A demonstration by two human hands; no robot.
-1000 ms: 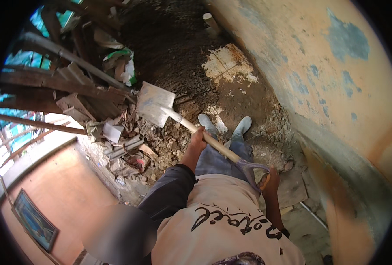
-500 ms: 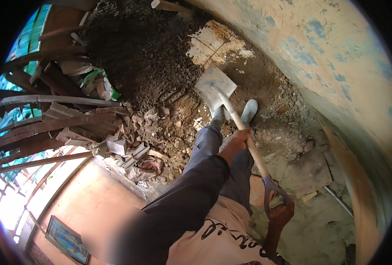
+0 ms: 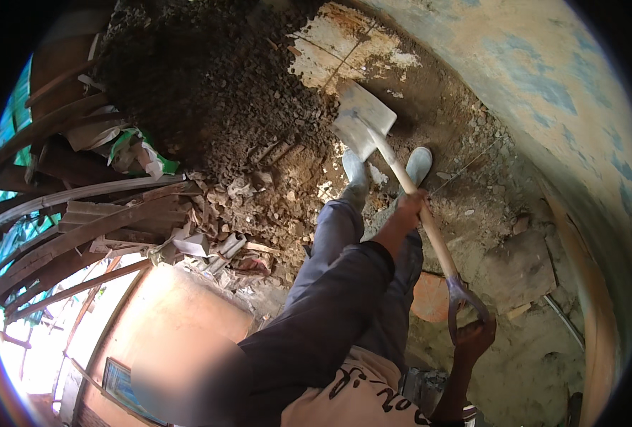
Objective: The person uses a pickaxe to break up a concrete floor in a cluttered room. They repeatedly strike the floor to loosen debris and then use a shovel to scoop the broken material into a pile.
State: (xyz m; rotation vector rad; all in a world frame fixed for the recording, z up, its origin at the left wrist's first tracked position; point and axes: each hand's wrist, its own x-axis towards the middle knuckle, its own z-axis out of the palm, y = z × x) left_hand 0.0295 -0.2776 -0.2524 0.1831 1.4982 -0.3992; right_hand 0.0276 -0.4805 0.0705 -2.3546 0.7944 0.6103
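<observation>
A shovel (image 3: pixel 364 117) with a flat, squarish metal blade, pale wooden shaft and dark D-shaped handle slants across in front of me. My left hand (image 3: pixel 410 209) is wrapped round the middle of its shaft. At the handle end my right hand (image 3: pixel 476 337) grips the crossbar. The blade bears no visible load and lies just beyond my grey boots (image 3: pixel 355 168), beside dark loose rubble (image 3: pixel 259 92). Whether it touches the ground I cannot tell. Beyond it shows a pale patch of tiled floor (image 3: pixel 337 46).
Broken wooden beams (image 3: pixel 81 228) and torn sheeting pile up on the left. A stained plaster wall (image 3: pixel 536 78) closes off the right. Near my feet lie a flat grey slab (image 3: pixel 521 274) and an orange-red piece (image 3: pixel 430 297). A framed picture (image 3: pixel 124 390) hangs at lower left.
The view has shifted, so the shovel, hands and boots appear slightly further right. Both hands keep their hold on the shovel, and its blade stays just beyond the boots.
</observation>
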